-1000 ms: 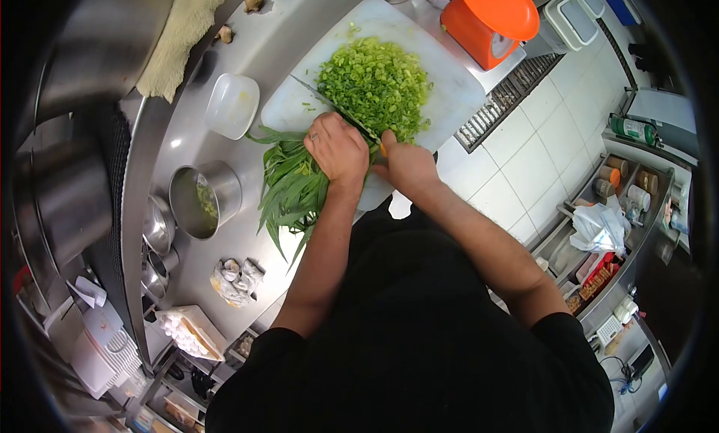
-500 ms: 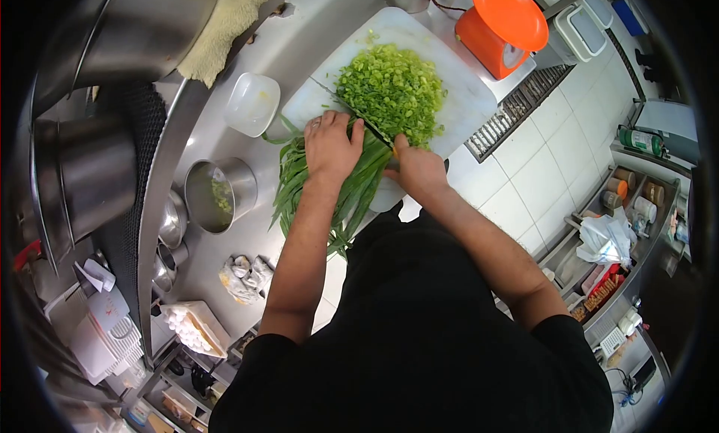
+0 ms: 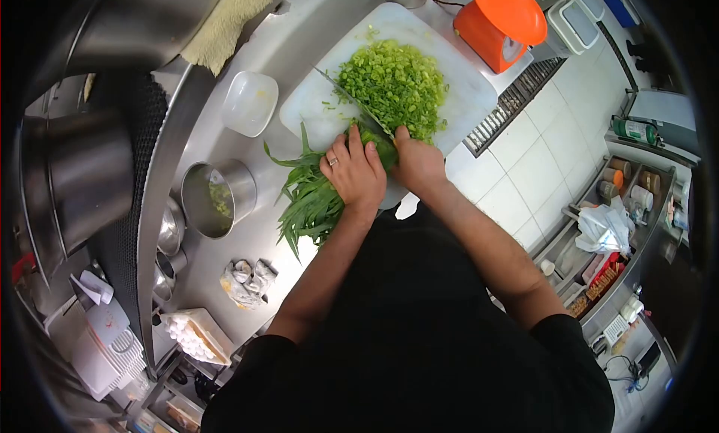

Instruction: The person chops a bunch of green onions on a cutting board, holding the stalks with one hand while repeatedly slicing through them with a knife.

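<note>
My right hand [image 3: 418, 163] is closed round the handle of a knife [image 3: 352, 98], whose blade points up and left across the cutting board. My left hand [image 3: 355, 171] wears a ring and grips a bunch of green onions [image 3: 308, 189] just below the blade. The long leaves fan out to the left, past the board's edge. Beyond the knife lies a broad heap of chopped green onions [image 3: 397, 85] on the white cutting board [image 3: 468, 107]. My fingers cover the knife handle and part of the bunch.
Left of the board stand a clear plastic tub [image 3: 250, 103] and a metal pot [image 3: 243, 189] with green bits inside. A crumpled cloth [image 3: 248, 283] lies nearer me. An orange scale [image 3: 490, 40] stands at the upper right, beside a floor grate [image 3: 509, 107].
My left hand has shifted right and down along the bunch, closer to my right hand. The onion leaves are gathered and turned more to the left. The knife stays beside the chopped heap.
</note>
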Motion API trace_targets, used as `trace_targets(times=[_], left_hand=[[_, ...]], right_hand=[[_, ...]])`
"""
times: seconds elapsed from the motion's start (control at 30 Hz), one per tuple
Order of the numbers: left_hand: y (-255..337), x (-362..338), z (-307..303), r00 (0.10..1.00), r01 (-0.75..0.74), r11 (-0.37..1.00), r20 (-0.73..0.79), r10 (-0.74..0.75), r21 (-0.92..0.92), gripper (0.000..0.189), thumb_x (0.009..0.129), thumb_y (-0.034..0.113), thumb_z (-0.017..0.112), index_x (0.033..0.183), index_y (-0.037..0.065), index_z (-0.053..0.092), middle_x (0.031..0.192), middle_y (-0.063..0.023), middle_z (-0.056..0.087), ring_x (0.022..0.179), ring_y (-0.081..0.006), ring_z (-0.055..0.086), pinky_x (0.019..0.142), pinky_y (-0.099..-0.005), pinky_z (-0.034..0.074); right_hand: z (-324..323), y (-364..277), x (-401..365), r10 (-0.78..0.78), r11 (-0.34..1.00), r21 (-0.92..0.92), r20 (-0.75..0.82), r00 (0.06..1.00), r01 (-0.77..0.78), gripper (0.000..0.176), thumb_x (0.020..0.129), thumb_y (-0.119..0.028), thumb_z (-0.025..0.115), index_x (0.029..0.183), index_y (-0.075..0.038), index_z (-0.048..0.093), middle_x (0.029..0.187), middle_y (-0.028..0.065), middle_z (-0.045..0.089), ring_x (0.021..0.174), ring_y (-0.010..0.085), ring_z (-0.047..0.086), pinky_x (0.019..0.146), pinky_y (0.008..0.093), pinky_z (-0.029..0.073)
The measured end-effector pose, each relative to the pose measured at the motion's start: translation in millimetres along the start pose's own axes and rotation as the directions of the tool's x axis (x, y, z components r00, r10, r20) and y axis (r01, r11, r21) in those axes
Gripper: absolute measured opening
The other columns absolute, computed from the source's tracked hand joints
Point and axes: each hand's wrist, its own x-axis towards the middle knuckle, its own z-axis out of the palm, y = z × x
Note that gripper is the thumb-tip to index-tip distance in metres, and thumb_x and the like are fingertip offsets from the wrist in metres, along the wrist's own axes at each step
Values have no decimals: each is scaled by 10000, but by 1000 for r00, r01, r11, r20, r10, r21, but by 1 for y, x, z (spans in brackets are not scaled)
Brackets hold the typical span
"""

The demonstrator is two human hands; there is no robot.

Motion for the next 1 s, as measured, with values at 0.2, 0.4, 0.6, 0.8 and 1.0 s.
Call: trace_targets(times=[0.2, 0.4, 0.6, 0.8, 1.0], left_hand=[[6, 2, -6, 996, 70, 998, 55, -69, -7, 494, 1078, 327, 542, 1480, 48, 612, 1369, -195, 602, 1263, -377, 543, 1136, -568, 333], [7, -1, 12, 992, 70, 998, -105, -69, 5, 462, 1064, 284, 540, 1462, 72, 644, 1338, -161, 612, 1259, -356, 559, 1147, -559, 333], [-2, 14, 23, 984, -25, 999, -178, 30, 34, 438, 1015, 230, 575, 1412, 83, 687, 1268, -125, 637, 1176, -339, 581, 1106, -531, 367], [-1, 18, 24, 980, -12, 1000, -199, 16, 19, 370, 1010, 221, 583, 1344, 84, 666, 1263, -128, 661, 1197, -324, 596, 1103, -516, 371], [-4, 18, 25, 979, -21, 1000, -204, 18, -12, 287, 1000, 203, 603, 1259, 91, 661, 1257, -112, 671, 1180, -325, 611, 1095, -510, 372]], right_hand=[[9, -4, 5, 35, 999, 17, -15, 999, -34, 411, 881, -128, 740, 1202, -16, 510, 955, 240, 783, 916, 435, 778, 806, 527, 618], [1, -3, 6, 26, 999, 39, 20, 999, -27, 459, 865, -143, 752, 1245, -24, 525, 989, 239, 784, 961, 433, 772, 848, 531, 610], [-3, 6, 13, -37, 997, 68, 9, 999, 37, 445, 896, -198, 765, 1241, -26, 542, 1001, 235, 782, 967, 431, 770, 850, 532, 612], [-20, 13, 0, -151, 988, 10, 55, 987, 151, 325, 1013, -222, 682, 1222, -8, 555, 1004, 243, 779, 963, 431, 770, 846, 531, 609], [-58, 8, -37, -228, 970, -83, 30, 973, 230, 255, 1060, -191, 615, 1192, 24, 577, 956, 247, 772, 926, 435, 767, 821, 530, 597]])
